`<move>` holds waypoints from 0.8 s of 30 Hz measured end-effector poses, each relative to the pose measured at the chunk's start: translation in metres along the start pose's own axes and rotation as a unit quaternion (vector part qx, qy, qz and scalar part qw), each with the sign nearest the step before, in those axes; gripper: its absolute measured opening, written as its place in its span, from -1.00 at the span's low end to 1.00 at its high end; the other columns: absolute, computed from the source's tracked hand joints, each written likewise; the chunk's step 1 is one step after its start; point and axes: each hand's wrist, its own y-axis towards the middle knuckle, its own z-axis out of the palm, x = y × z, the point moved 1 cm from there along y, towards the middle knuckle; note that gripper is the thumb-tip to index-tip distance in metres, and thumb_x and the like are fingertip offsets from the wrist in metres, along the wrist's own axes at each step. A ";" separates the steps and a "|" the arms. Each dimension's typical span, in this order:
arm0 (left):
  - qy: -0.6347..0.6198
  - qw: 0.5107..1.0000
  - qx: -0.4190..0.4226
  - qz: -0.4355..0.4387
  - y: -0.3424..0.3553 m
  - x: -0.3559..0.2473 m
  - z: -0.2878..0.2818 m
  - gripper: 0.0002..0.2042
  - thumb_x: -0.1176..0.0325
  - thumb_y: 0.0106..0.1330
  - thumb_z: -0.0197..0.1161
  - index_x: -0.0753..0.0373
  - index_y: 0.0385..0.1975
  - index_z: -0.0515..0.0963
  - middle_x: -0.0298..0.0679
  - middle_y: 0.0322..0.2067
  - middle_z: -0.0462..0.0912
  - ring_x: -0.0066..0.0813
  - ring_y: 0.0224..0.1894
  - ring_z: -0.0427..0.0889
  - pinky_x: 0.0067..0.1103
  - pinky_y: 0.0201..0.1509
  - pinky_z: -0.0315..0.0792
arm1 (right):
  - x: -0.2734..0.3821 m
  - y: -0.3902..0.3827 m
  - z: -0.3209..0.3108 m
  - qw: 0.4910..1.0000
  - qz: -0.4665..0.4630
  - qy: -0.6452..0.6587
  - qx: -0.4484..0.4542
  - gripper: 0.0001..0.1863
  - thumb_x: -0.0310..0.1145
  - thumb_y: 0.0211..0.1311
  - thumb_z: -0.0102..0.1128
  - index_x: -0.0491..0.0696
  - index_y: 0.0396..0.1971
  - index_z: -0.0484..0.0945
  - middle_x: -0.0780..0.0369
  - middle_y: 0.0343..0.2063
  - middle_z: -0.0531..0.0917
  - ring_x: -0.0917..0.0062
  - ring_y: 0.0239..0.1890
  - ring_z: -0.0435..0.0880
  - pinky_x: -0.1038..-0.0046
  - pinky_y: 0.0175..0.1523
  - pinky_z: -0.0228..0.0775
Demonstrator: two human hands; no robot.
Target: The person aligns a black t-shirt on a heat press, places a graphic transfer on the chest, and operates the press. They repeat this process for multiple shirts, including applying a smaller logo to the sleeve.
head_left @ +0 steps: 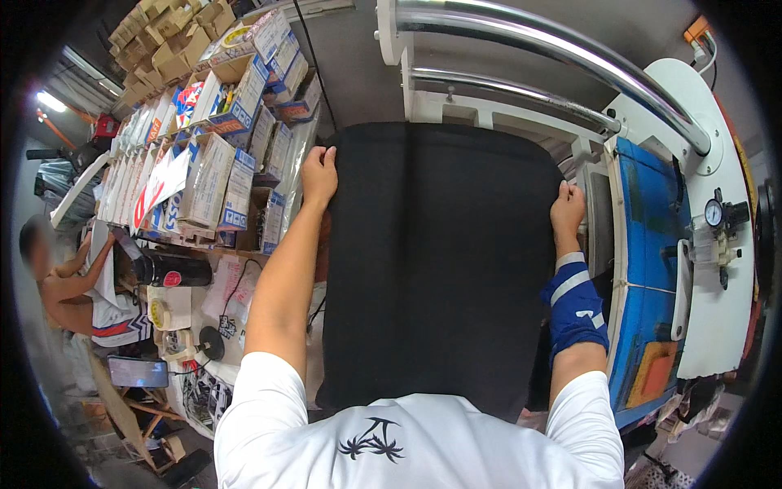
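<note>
A large black cloth sheet, with a faint crease down it, spans the middle of the view in front of my chest. My left hand grips it at the upper left edge, fingers bent over the corner. On the opposite side, my right hand pinches the upper right edge a little lower. A blue band with reflective stripes wraps my right forearm. Whatever lies under the sheet is hidden.
White machine with chrome bars, pressure gauge and blue platen at back and right. Left: stacked cardboard boxes, a cluttered table with black cylinder and phone, and another person handling white fabric.
</note>
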 end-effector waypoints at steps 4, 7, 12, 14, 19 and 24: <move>0.026 0.998 0.056 -0.022 0.001 -0.007 0.014 -0.71 0.17 0.34 0.41 0.32 -0.29 0.67 -0.01 -0.45 0.71 -0.04 -0.33 0.72 -0.30 -0.19 0.51 | -0.036 0.008 0.005 0.996 0.013 -0.018 0.085 -0.63 -0.10 0.39 0.31 -0.16 -0.33 0.69 0.06 -0.35 0.73 0.23 -0.26 0.71 0.24 -0.05 0.49; 0.059 0.994 0.063 -0.060 -0.010 0.007 0.004 -0.71 0.22 0.35 0.39 0.35 -0.13 0.67 -0.03 -0.30 0.77 -0.14 -0.22 0.75 -0.35 -0.11 0.54 | -0.010 -0.007 0.003 0.994 0.018 -0.036 0.101 -0.67 -0.19 0.38 0.26 -0.19 -0.15 0.68 0.02 -0.23 0.75 0.19 -0.13 0.74 0.24 0.02 0.50; -0.118 0.950 0.288 -0.041 -0.149 -0.010 -0.107 -0.60 0.24 0.62 0.02 0.36 0.28 0.49 -0.08 0.17 0.63 -0.33 0.22 0.58 -0.41 0.34 0.39 | 0.028 -0.146 -0.110 0.989 -0.034 -0.029 0.140 -0.54 -0.17 0.60 -0.03 -0.23 0.19 0.55 -0.06 0.17 0.62 0.07 0.24 0.59 0.21 0.31 0.39; -0.148 0.891 0.387 -0.188 -0.233 0.057 -0.150 -0.59 0.22 0.65 -0.03 0.33 0.30 0.51 -0.16 0.25 0.59 -0.39 0.33 0.49 -0.45 0.44 0.28 | -0.016 -0.233 -0.150 0.965 0.127 0.034 0.225 -0.48 -0.06 0.62 -0.05 -0.23 0.13 0.60 -0.04 0.10 0.67 0.15 0.25 0.59 0.28 0.33 0.35; -0.187 0.829 0.371 -0.374 -0.333 0.045 -0.232 -0.72 0.22 0.52 0.25 0.30 0.01 0.64 -0.34 -0.15 0.73 -0.55 -0.14 0.65 -0.54 -0.01 0.52 | -0.051 -0.312 -0.241 0.936 0.209 0.063 0.277 -0.53 -0.09 0.58 0.09 -0.27 -0.21 0.67 0.14 -0.27 0.76 0.44 -0.20 0.66 0.36 0.01 0.49; -0.382 0.737 0.351 -0.432 -0.332 0.073 -0.253 -0.80 0.23 0.49 0.30 0.20 -0.08 0.65 -0.43 -0.24 0.72 -0.64 -0.21 0.63 -0.63 -0.07 0.47 | -0.074 -0.330 -0.285 0.813 0.404 0.334 0.253 -0.74 -0.21 0.51 0.22 -0.12 -0.09 0.63 0.24 -0.15 0.74 0.54 -0.14 0.71 0.44 -0.06 0.57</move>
